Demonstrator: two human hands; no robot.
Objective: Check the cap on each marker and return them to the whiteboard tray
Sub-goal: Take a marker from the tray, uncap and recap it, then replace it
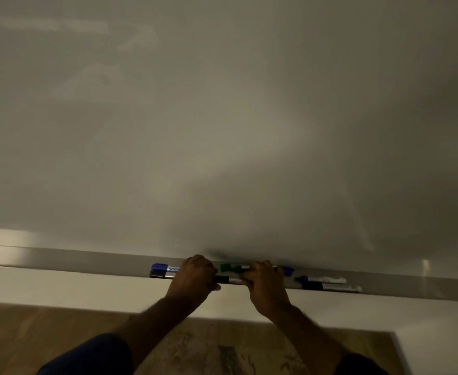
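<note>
Only one marking is partly legible: pale characters on the dark label band of the blue-capped marker (165, 268) at the left end of the whiteboard tray (87, 259), reading roughly "3OH", which appear reversed or inverted. The labels on the other markers are too blurred and dim to read. The whiteboard (222, 117) carries no legible writing.
</note>
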